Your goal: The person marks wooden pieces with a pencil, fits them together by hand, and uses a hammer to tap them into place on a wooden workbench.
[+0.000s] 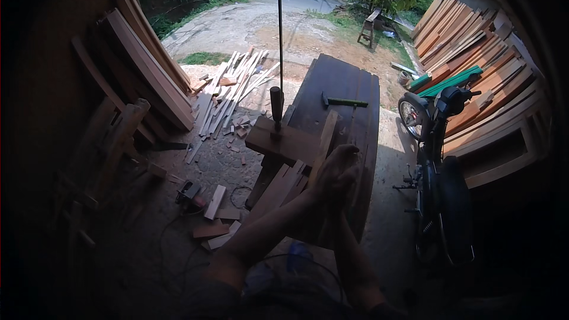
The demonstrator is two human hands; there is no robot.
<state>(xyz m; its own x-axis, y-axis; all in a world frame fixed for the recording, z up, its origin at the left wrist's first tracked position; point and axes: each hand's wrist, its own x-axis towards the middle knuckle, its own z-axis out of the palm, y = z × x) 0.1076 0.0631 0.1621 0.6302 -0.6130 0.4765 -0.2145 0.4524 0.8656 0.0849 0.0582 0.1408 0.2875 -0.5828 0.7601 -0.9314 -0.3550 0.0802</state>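
My two hands meet over the dark workbench top. My left hand (335, 169) lies beside a narrow light wooden board (325, 141), its fingers curled; shadow hides what they hold, if anything. Pressed against it from the right and below is my right hand (346, 188), its fingers mostly hidden. Farther along the bench lies a hammer (345, 102) with a greenish handle. To the left, a tool with a wooden handle (277, 104) stands upright on a thick wooden block (277, 140). Several brown boards (277, 191) lie left of my hands.
The workbench (341, 80) extends ahead. On the left floor are a power tool (191, 195), wood offcuts (216, 201) and a pile of thin strips (228, 92). Planks (148, 71) lean at left. A motorcycle (444, 160) stands at right before stacked boards (468, 47).
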